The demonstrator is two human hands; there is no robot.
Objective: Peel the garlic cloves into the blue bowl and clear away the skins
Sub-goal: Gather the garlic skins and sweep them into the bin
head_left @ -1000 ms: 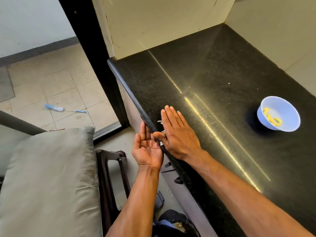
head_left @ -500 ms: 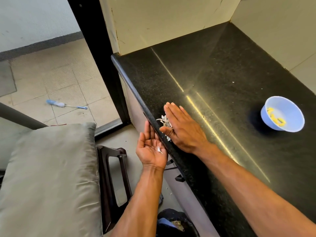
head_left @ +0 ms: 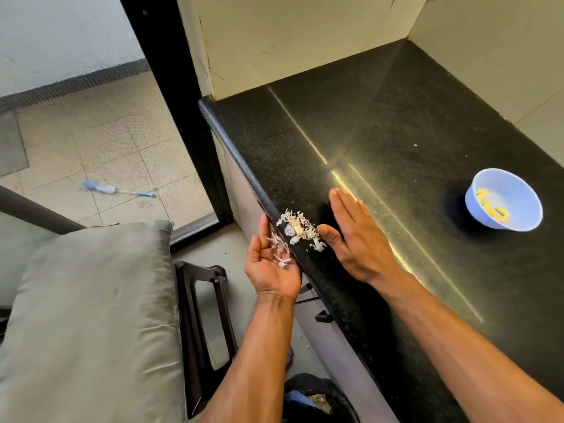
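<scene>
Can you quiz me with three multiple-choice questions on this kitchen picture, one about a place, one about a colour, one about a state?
1. Where does the pile of garlic skins lie?
A. in the bowl
B. at the counter's edge
C. on the cushion

2. What colour is the bowl?
A. blue
B. red
C. green

3. How is the left hand held?
A. clenched in a fist
B. flat on the counter
C. cupped palm up below the counter edge

Answers: B, the skins sit on the black counter by its rim; A, its wall is light blue; C, a few skins lie in its palm.

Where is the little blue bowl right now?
In the head view, the small round blue plastic bowl sits on the black stone counter, far right, well apart from the right hand.
</scene>
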